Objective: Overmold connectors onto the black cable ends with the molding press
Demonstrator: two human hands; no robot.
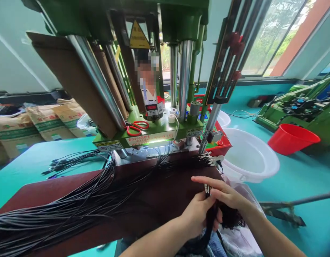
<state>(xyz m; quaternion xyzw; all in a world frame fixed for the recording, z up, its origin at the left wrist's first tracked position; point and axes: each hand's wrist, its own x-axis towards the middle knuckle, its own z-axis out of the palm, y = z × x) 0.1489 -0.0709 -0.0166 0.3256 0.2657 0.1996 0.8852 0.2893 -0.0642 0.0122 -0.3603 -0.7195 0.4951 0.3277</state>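
My left hand (pixel 195 217) is closed around a bundle of black cables (pixel 211 221) near the lower middle. Small metal connectors (pixel 207 188) stick up together from the top of that bundle. My right hand (pixel 226 194) lies over and beside these connectors, its index finger stretched out to the left and another digit close against their right side. The rest of its fingers are partly hidden. Dark cable loops hang below my right wrist. Beyond my hands, a row of cables with connector ends (pixel 214 160) lies along the right end of the brown table (pixel 165 194).
A green press (pixel 116 134) with steel columns stands straight ahead; red-handled scissors (pixel 136 127) rest on it. Many loose black cables (pixel 60 210) spread across the left. To the right are a white tub (pixel 270 166) and a red bucket (pixel 293 139). A person (pixel 148 92) appears behind the press.
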